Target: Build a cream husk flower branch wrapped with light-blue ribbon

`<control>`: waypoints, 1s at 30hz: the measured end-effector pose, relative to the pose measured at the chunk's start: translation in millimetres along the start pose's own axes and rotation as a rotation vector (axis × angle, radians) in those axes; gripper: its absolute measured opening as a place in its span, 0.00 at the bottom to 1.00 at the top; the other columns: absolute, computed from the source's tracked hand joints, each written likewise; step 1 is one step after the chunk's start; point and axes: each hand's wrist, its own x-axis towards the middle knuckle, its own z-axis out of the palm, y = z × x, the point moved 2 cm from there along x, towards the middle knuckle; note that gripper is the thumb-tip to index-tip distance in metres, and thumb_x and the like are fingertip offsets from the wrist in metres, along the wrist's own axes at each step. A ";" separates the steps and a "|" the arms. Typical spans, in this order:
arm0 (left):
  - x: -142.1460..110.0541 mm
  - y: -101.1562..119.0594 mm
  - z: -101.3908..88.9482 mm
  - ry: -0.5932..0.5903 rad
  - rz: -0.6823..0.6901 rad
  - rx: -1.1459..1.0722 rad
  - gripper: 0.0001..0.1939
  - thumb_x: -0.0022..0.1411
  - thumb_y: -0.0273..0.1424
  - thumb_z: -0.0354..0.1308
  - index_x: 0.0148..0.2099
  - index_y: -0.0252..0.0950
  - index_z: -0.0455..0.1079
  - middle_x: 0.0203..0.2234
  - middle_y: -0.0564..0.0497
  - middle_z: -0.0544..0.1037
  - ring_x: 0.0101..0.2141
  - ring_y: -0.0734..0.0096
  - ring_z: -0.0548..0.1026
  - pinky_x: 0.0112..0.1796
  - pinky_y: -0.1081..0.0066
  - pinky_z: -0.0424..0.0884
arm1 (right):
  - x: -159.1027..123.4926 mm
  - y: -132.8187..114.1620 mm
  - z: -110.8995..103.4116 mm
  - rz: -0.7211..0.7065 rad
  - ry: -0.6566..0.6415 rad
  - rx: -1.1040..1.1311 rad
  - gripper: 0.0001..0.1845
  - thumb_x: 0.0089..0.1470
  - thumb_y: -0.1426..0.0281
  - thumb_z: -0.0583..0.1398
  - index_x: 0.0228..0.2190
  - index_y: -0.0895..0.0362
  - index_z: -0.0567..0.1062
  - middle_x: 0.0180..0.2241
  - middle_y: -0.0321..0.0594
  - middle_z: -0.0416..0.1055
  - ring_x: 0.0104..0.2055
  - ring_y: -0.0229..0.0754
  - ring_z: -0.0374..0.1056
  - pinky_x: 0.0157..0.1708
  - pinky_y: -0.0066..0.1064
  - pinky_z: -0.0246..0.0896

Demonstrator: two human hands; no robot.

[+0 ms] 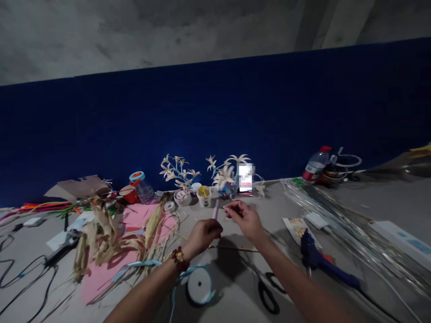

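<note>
My left hand (204, 234), with a beaded bracelet at the wrist, is closed, its fingers curled together; what they hold, if anything, is hidden. To its right, my right hand (245, 219) pinches a small pale piece too small to name. A pale strip (215, 209) lies just beyond the left hand. Below the hands, a thin stick (234, 248) lies across the table. Nearer me are a roll of light blue ribbon (199, 285) and black-handled scissors (268, 294). Pale husk-like flowers (224, 176) on light blue stems stand behind the hands.
Dried corn husks (101, 233) cover pink sheets (92, 280) at left. A blue glue gun (325, 264) lies at right beside clear plastic wrapping (340, 229). A white cup (204, 197), a lit phone screen (245, 177) and a bottle (316, 166) stand along the blue wall (215, 116).
</note>
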 end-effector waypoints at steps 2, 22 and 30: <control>9.1 -15.0 -10.4 0.090 -0.003 0.080 0.08 0.62 0.29 0.56 0.34 0.36 0.76 0.25 0.50 0.81 0.27 0.68 0.78 0.31 0.70 0.74 | 19.4 10.8 -1.9 -0.016 0.027 0.001 0.15 0.58 0.55 0.60 0.35 0.54 0.75 0.33 0.43 0.79 0.35 0.46 0.77 0.39 0.37 0.73; 71.5 -44.7 -32.2 0.375 0.062 0.598 0.13 0.70 0.30 0.50 0.48 0.35 0.75 0.40 0.38 0.83 0.40 0.54 0.81 0.43 0.60 0.74 | 77.9 58.1 31.8 -0.193 0.135 -0.286 0.14 0.59 0.58 0.62 0.34 0.56 0.77 0.35 0.43 0.79 0.39 0.46 0.75 0.45 0.44 0.69; 77.0 -52.9 -33.4 0.359 0.075 0.619 0.13 0.70 0.29 0.50 0.46 0.38 0.76 0.40 0.42 0.84 0.40 0.57 0.81 0.45 0.60 0.75 | 81.8 70.5 37.9 -0.208 0.080 -0.338 0.11 0.64 0.62 0.58 0.38 0.54 0.77 0.36 0.43 0.78 0.39 0.45 0.76 0.42 0.39 0.73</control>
